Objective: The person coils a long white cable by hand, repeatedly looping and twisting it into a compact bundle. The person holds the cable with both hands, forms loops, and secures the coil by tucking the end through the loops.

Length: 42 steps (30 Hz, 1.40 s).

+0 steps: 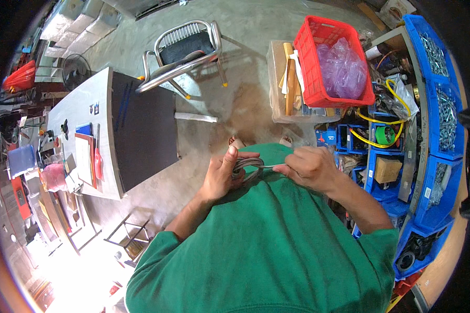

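A small coil of grey cable (249,164) sits in my left hand (222,172), its loops lying between the raised thumb and the fingers. From the coil a short length runs taut to the right. My right hand (313,168) pinches that length with the fingers curled closed. Both hands are held in front of my green shirt, a short way apart. The cable's far end is hidden behind the right hand.
At left stands a grey desk (112,120) bearing a clipboard and red scissors. A metal chair (185,52) is ahead. Right of it are a red crate (331,26) with purple plastic, a clear box (277,68), a yellow hose (397,94) and blue bins (436,156) of screws.
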Each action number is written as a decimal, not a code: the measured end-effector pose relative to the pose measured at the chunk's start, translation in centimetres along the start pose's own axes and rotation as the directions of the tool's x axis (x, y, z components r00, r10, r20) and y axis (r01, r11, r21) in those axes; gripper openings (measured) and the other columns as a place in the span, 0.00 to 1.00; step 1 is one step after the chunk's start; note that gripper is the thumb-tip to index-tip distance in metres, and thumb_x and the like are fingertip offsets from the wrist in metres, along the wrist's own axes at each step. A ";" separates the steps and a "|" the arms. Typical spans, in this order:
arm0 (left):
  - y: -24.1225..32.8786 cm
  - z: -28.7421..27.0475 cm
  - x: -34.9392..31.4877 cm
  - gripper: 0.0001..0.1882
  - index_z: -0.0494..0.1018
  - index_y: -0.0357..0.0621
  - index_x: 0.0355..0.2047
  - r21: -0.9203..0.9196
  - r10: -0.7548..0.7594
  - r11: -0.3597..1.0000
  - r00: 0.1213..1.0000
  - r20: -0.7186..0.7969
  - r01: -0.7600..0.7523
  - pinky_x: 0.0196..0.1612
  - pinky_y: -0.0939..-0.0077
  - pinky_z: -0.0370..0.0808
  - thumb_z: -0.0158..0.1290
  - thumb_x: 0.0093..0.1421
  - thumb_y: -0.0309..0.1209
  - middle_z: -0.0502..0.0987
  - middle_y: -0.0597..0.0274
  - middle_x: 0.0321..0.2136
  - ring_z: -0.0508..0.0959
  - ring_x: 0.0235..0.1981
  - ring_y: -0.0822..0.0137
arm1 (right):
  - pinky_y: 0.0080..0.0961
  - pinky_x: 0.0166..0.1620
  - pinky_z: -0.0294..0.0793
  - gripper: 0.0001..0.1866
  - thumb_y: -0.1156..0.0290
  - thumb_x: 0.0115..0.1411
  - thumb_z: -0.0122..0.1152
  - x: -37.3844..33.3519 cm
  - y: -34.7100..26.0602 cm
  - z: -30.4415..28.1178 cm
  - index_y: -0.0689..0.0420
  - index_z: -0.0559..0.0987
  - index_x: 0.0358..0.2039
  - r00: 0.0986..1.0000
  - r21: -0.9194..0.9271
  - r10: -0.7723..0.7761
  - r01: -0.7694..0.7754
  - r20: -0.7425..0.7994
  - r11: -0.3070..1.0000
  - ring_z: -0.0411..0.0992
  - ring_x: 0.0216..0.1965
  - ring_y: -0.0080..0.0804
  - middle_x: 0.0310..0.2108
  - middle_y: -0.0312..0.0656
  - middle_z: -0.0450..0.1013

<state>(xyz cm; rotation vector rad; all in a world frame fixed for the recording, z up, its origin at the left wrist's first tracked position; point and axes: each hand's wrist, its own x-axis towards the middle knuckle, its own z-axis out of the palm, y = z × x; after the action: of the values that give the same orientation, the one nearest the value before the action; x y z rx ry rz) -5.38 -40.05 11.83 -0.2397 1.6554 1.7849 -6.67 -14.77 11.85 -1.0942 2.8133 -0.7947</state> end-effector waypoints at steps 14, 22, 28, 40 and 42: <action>-0.2 -0.6 0.7 0.31 0.73 0.36 0.52 -0.180 -0.161 0.962 0.959 0.234 0.206 0.17 0.82 0.47 0.34 0.72 0.51 0.53 0.79 0.15 0.52 0.14 0.82 | 0.30 0.18 0.64 0.21 0.54 0.50 0.68 -1.2 3.9 -2.7 0.51 0.68 0.16 0.983 -0.247 -0.176 0.156 -0.060 0.956 0.66 0.17 0.32 0.15 0.35 0.61; -0.6 -0.2 1.8 0.17 0.74 0.41 0.39 -0.037 -0.134 0.988 0.960 0.246 0.147 0.18 0.83 0.49 0.46 0.69 0.42 0.54 0.79 0.14 0.54 0.15 0.82 | 0.30 0.19 0.63 0.20 0.55 0.49 0.68 -1.6 5.5 -3.3 0.52 0.68 0.18 0.978 -0.320 -0.201 0.174 -0.051 0.931 0.65 0.17 0.31 0.16 0.34 0.59; -0.9 -1.3 2.3 0.15 0.72 0.42 0.37 -0.234 -0.055 0.967 0.981 0.184 0.098 0.16 0.81 0.48 0.50 0.66 0.42 0.57 0.77 0.14 0.56 0.13 0.81 | 0.32 0.21 0.65 0.17 0.57 0.49 0.68 -2.0 9.1 -5.1 0.53 0.71 0.23 0.975 -0.436 -0.159 0.079 -0.152 0.896 0.66 0.19 0.33 0.17 0.35 0.60; 3.1 -3.9 6.7 0.21 0.57 0.51 0.20 -0.827 0.264 0.545 0.964 0.016 -0.136 0.12 0.86 0.48 0.46 0.69 0.41 0.53 0.75 0.14 0.51 0.12 0.82 | 0.28 0.32 0.70 0.16 0.56 0.63 0.59 0.6 10.6 5.1 0.56 0.77 0.41 0.883 0.542 0.461 -0.348 -0.084 0.765 0.72 0.29 0.28 0.29 0.43 0.73; 3.7 -5.9 6.6 0.19 0.58 0.49 0.21 -0.779 0.314 0.572 0.946 -0.083 -0.259 0.11 0.86 0.50 0.45 0.69 0.38 0.54 0.74 0.14 0.53 0.12 0.82 | 0.33 0.34 0.72 0.14 0.58 0.62 0.59 -0.5 10.0 5.5 0.55 0.77 0.41 0.927 0.396 0.347 -0.268 -0.142 0.878 0.74 0.32 0.39 0.31 0.45 0.74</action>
<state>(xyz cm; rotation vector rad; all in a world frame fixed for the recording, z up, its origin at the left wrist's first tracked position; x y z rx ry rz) -14.31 -43.16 10.09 -0.2968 0.7671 2.6733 -11.43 -10.69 2.36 -0.5123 2.7189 -1.3944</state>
